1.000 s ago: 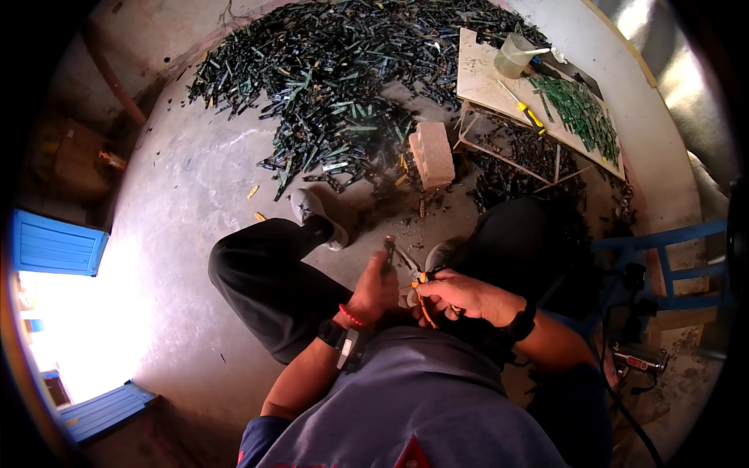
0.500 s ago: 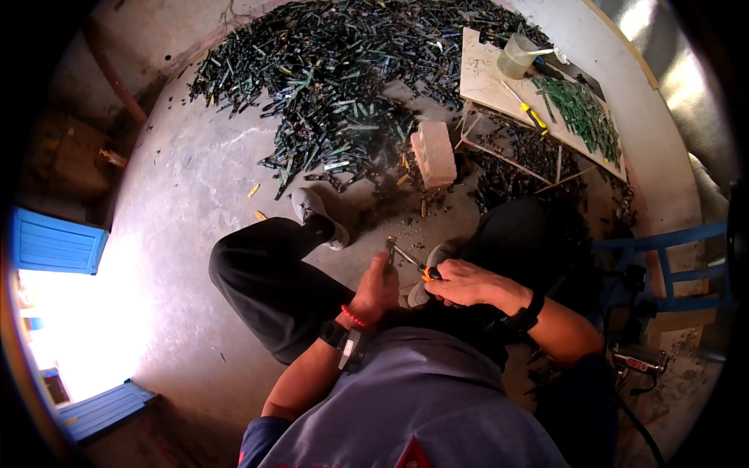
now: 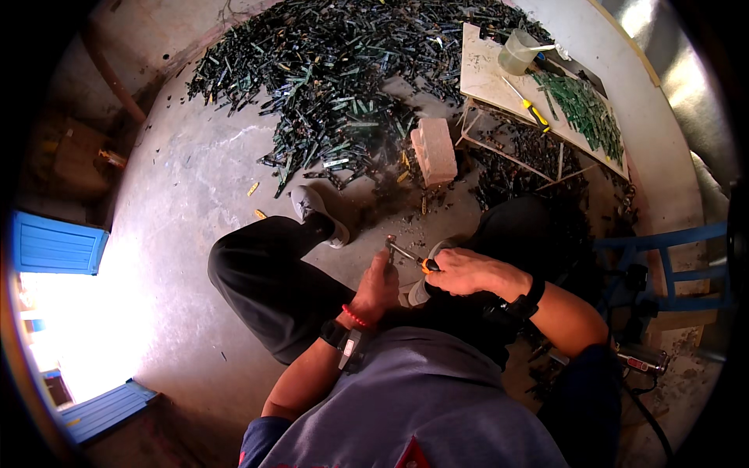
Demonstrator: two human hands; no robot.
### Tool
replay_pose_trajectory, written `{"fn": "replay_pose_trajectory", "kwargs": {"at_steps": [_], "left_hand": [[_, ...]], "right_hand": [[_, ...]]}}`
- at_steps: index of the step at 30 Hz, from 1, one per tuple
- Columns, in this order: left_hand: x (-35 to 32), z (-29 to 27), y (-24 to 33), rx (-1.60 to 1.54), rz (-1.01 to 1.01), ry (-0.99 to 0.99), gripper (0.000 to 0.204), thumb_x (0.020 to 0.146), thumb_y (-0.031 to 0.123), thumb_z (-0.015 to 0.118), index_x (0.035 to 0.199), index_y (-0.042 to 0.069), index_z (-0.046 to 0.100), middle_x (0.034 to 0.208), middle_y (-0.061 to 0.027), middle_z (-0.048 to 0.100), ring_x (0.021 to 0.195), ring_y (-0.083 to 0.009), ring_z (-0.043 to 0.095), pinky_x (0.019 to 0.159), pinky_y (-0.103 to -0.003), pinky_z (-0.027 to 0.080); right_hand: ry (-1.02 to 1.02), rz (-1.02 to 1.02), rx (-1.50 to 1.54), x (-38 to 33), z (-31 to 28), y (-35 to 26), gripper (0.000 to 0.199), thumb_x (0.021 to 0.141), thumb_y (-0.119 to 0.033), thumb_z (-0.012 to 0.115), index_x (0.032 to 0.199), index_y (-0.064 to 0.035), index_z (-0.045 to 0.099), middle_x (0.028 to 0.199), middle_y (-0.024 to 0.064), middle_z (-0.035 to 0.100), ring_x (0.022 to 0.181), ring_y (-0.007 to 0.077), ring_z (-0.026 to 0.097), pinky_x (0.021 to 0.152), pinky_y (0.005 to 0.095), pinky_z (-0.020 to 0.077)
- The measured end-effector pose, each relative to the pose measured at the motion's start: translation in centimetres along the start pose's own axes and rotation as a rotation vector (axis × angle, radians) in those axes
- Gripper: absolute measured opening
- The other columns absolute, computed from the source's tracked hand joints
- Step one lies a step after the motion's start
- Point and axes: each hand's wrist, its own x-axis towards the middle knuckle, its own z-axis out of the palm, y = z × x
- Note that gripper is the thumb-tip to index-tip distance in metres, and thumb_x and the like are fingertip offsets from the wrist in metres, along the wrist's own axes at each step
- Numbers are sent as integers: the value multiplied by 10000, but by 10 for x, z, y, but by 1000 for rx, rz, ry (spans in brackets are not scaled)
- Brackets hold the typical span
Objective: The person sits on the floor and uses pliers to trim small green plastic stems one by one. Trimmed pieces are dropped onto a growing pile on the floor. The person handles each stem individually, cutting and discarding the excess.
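Observation:
My left hand (image 3: 378, 285) is closed around a dark narrow piece (image 3: 391, 246) whose upper end sticks out past the thumb. My right hand (image 3: 476, 273) grips a screwdriver (image 3: 430, 265) by its orange and black handle. Its metal shaft slants up and left, with the tip at the top of the dark piece. Whether the tip is wedged in or just touching, I cannot tell. Both hands are above my lap, between my knees. Fingers hide the lower part of the dark piece.
A large heap of dark and green strips (image 3: 335, 86) spreads over the floor ahead. A pink brick (image 3: 434, 153) lies before me. On the low board (image 3: 485, 72) at right are a clear cup (image 3: 516, 56), a yellow screwdriver (image 3: 536, 115) and green strips (image 3: 581, 115). A blue chair (image 3: 663, 265) stands right.
My right hand has turned and risen slightly, so more of the screwdriver handle lies within the palm. The right forearm has shifted a little to the right. My left hand has stayed still.

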Motion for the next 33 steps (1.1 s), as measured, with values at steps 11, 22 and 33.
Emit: {"fn": "replay_pose_trajectory", "kwargs": {"at_steps": [11,22,33], "left_hand": [[11,-1,-8,245,206,89,562,873,604,387,535,166,289,436,46,229,363,-99,188,367,-259,161],[22,-10,-20,474,505,103,573,871,603,399,521,163,287,437,46,238,360,-99,195,367,-262,164],[20,-9,-19,506,524,70,570,878,592,389,525,152,304,443,38,253,364,-99,209,370,-262,176]], "right_hand": [[-67,221,31,4,-11,-5,368,810,-258,448,634,56,522,542,124,560,497,229,558,531,361,446],[-103,217,1,3,-14,-4,354,815,-257,476,655,56,516,575,105,566,467,178,526,446,320,412],[-229,343,95,8,-37,-8,310,797,-261,506,728,33,577,647,82,600,493,143,530,425,278,389]]}}
